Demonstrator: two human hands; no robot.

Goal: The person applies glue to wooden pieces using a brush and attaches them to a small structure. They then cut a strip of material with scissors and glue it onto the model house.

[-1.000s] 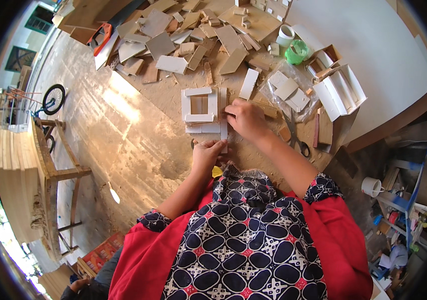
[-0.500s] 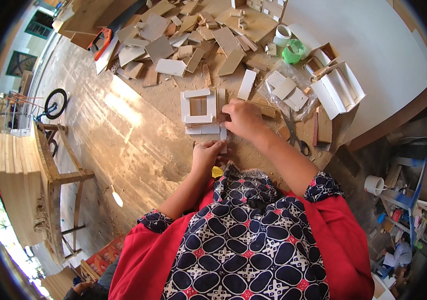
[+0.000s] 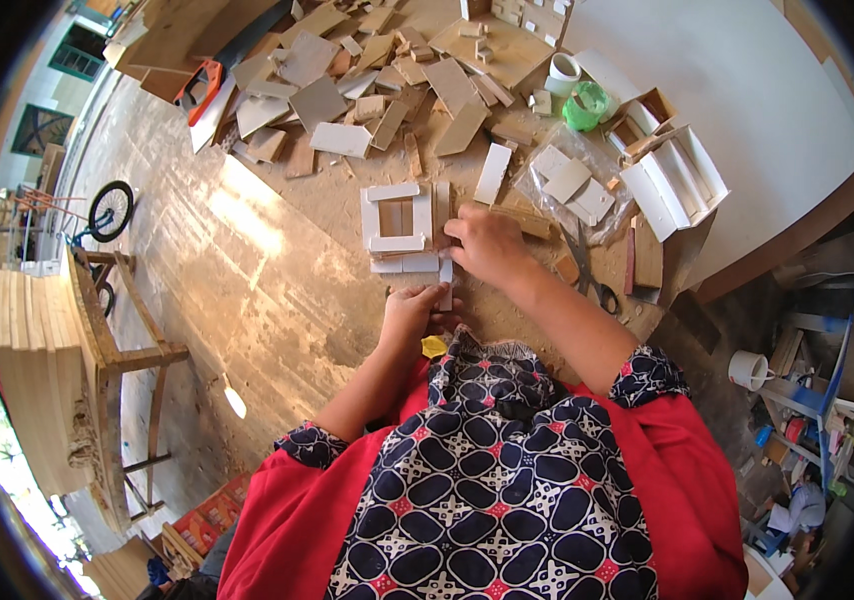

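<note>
A small pale wooden frame (image 3: 371, 218) with a square opening lies on the wooden table in front of me. White strips (image 3: 405, 263) sit along its near edge. My left hand (image 3: 413, 316) pinches the near end of a narrow white strip (image 3: 446, 272) between thumb and fingers. That strip points away from me, beside the near right corner of the frame. At its far end is my right hand (image 3: 489, 245), fingers drawn together; whatever lies between those fingertips is too small to make out.
Loose wood offcuts (image 3: 319, 100) heap up at the back, by an orange-handled saw (image 3: 203, 92). To the right are scissors (image 3: 607, 298), a plastic bag with white pieces (image 3: 572, 180), a green plastic container (image 3: 587, 104) and a white compartmented box (image 3: 675, 182). A yellow object (image 3: 433, 346) lies near me.
My right hand has shifted slightly down and to the right, near the strip's far end. The left hand keeps its pinch on the strip with hardly any movement.
</note>
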